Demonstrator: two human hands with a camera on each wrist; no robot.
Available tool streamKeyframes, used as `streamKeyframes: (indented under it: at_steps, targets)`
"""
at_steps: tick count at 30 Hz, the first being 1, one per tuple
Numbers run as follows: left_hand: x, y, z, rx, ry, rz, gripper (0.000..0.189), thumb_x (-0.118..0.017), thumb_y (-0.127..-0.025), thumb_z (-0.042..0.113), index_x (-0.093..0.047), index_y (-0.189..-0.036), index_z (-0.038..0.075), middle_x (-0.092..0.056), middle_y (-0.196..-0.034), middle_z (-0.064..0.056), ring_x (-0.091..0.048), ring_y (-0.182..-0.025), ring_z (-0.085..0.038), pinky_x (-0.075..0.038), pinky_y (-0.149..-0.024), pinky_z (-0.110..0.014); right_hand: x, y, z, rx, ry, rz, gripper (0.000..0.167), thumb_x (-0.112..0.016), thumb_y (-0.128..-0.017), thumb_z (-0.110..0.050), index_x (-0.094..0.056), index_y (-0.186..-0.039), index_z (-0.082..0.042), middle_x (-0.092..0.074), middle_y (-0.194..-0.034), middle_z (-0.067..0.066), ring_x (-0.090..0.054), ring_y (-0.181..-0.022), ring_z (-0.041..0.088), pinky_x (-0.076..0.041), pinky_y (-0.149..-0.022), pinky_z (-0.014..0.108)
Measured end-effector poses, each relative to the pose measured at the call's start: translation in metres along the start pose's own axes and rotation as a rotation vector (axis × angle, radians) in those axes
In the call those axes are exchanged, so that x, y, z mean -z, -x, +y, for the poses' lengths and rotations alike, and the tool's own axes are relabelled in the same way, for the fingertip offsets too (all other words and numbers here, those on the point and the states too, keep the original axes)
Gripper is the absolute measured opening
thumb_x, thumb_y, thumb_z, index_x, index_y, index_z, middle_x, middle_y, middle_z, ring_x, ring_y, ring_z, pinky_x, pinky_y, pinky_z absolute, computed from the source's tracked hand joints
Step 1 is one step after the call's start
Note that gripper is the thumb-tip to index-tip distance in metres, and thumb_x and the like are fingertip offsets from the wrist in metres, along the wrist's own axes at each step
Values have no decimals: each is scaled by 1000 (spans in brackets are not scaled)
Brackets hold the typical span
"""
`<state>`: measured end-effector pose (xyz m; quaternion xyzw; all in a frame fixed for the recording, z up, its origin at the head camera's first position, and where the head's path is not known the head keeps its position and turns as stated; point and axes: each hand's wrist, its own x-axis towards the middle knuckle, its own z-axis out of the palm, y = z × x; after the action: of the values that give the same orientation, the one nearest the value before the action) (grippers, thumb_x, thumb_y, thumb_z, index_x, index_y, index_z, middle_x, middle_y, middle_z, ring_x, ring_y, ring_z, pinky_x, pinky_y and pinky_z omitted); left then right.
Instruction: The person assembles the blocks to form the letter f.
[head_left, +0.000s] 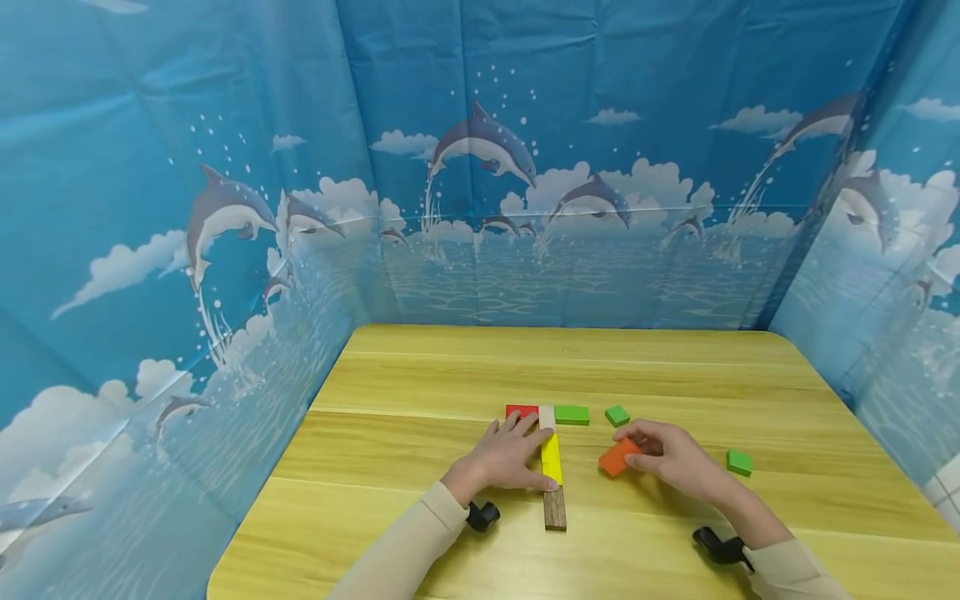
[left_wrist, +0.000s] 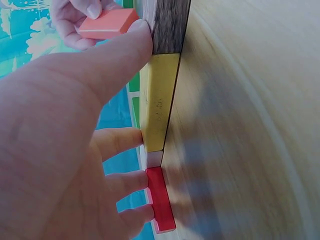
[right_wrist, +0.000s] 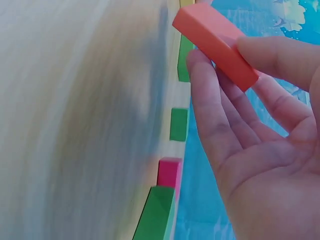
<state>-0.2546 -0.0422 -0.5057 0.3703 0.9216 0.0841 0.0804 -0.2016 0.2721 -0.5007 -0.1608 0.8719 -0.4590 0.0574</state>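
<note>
Three green blocks right of frame centre; right hand pinches one orange block; left hand, fingers wide, touches one red block, one yellow block.

Blue curtain along the far side of the scene, creased with fold lines. Wraps round to the left and right sides as well. Shows printed grey dolphins with white undersides, leaping over pale, rippled water among white clouds. In front, a yellowish wood-grain tabletop with rounded far corners and streaks running left to right. At the right edge, a small patch of pale tiles.
</note>
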Motion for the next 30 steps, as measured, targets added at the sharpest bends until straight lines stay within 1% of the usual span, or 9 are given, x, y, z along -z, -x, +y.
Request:
streamKeyframes:
  at_steps: [4,7,9,11,14,18,23,26,30]
  targets:
    - [0,1,0,-2,3,0,90,-59,-86,74,-32,-159,28,-19,-167,-5,-12,-153,-33,-20,-117,-60,-2,-3,-9,-3,-16,52,38,-69,-97,-14,-62,-134,-8,-66,-122,10,-65,-106,27,-56,-79,31]
    - [1,1,-1,-3,5,-1,90,-59,-86,74,-32,-159,28,-19,-167,-5,-12,-153,-32,-19,-117,-60,-4,-6,-14,16,-34,97,40,-68,-98,-11,-61,-136,-8,-64,-127,16,-65,-106,29,-57,-77,33]
    - [1,1,-1,-1,11,-3,90,-59,-86,74,-32,-159,28,-19,-167,-5,-12,-153,-32,-19,-118,-60,-4,-11,-12,25,-35,125,40,-68,-98,-14,-62,-137,-12,-64,-128,15,-66,-104,26,-57,-77,35]
    - [2,1,-1,0,15,-3,90,-60,-86,73,-33,-159,28,-19,-167,-4,-11,-153,-32,-19,-118,-60,-5,-15,-13,36,-33,148,40,-67,-98,-15,-62,-138,-15,-64,-128,15,-67,-101,25,-57,-76,38]
    - [2,1,0,2,19,-4,90,-60,-86,73,-33,-159,28,-19,-167,-4,-11,-153,-32,-19,-118,-60,-5,-20,-16,38,-10,183,40,-66,-99,-18,-61,-139,-21,-63,-131,13,-67,-99,24,-57,-75,39]
    - [2,0,-1,5,18,-8,90,-60,-86,73,-33,-159,28,-19,-167,-4,-11,-153,-32,-19,-118,-60,-6,-29,-18,44,13,218,39,-64,-101,-21,-61,-140,-24,-61,-133,12,-66,-99,24,-58,-75,40]
    - [2,-1,-1,8,17,-12,90,-60,-86,74,-32,-159,29,-18,-167,-4,-11,-153,-32,-19,-118,-60,-8,-42,-19,71,15,237,39,-63,-102,-20,-60,-141,-21,-61,-130,10,-66,-99,24,-58,-78,44]
    - [2,-2,-1,6,16,-10,90,-59,-86,74,-32,-159,29,-18,-167,-4,-12,-153,-33,-19,-117,-60,-10,-50,-23,72,19,238,40,-62,-102,-19,-59,-142,-21,-60,-131,10,-65,-100,26,-58,-79,47]
    - [1,-2,-1,5,16,-7,91,-59,-85,74,-33,-159,29,-19,-167,-4,-13,-153,-33,-20,-117,-61,-12,-60,-27,61,39,240,40,-60,-103,-17,-58,-143,-20,-59,-133,11,-64,-102,30,-57,-76,48]
